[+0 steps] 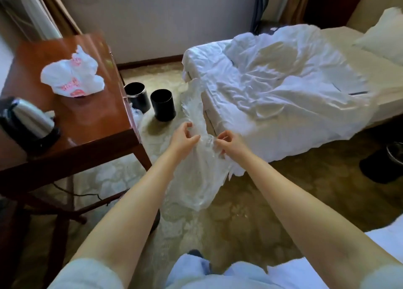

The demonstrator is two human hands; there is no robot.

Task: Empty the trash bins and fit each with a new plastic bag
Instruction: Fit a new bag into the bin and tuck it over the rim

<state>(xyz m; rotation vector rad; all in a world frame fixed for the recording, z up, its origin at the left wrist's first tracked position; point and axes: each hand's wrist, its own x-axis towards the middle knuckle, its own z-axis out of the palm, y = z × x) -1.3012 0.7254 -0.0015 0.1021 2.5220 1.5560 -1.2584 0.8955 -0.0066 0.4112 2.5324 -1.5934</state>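
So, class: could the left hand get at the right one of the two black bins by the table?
Probably not yet: the left hand pinches the clear bag, as does the right hand. The bin stands on the carpet with nothing in front, so once freed the hand might reach it.

Two black bins, the left bin [137,95] and the right bin [163,104], stand side by side on the carpet [239,201], in the gap between the table's [91,118] right edge and the bed's [272,88] foot corner. Both mouths are open from above. A crumpled clear bag [137,116] lies by the left bin under the table's edge. The plastic bag [196,179], pinched by the left hand [183,139] and right hand [230,144], hangs across the near approach. The table leg [142,158] bounds the strip on the left, the overhanging sheet [250,123] on the right.
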